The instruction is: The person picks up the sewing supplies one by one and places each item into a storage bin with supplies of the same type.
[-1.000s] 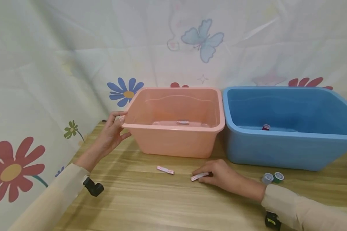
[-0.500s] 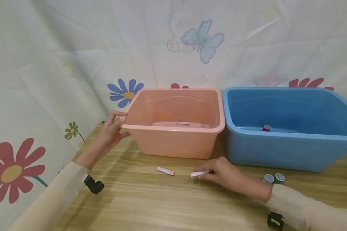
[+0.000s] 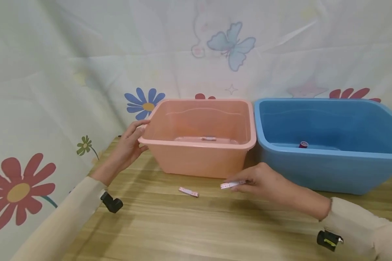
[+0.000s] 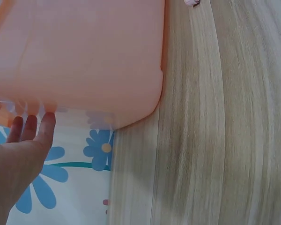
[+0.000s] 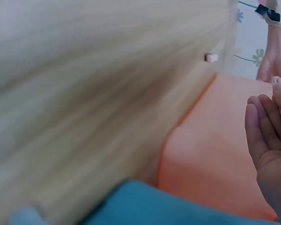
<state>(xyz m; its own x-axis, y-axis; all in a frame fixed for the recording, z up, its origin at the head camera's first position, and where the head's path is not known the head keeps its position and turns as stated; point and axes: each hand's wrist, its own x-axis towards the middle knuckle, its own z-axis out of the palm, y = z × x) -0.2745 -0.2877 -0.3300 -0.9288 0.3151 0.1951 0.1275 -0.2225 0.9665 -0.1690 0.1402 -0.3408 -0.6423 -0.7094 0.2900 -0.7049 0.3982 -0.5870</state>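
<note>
My right hand (image 3: 264, 181) pinches a slim white-and-pink strip-shaped piece (image 3: 230, 185) just above the table, in front of the pink plastic bin (image 3: 196, 159). A similar piece (image 3: 188, 191) lies on the table to its left, and another (image 3: 209, 139) rests on the bin's floor. At the bin's left end my left hand (image 3: 127, 145) grips the rim; in the left wrist view, fingers (image 4: 46, 131) touch the wall under it. In the right wrist view my right hand (image 5: 271, 136) hides most of the held piece.
A larger blue bin (image 3: 313, 170) stands right of the pink one. A small dark red roll (image 3: 303, 144) lies inside it. Behind both bins hangs a curtain (image 3: 179, 65) printed with flowers and a butterfly. Wood-grain tabletop (image 3: 170, 224) extends in front.
My right hand has lifted the strip-shaped piece off the table and moved slightly right. My right forearm now covers the grey and green rolls seen earlier. The left hand keeps its hold.
</note>
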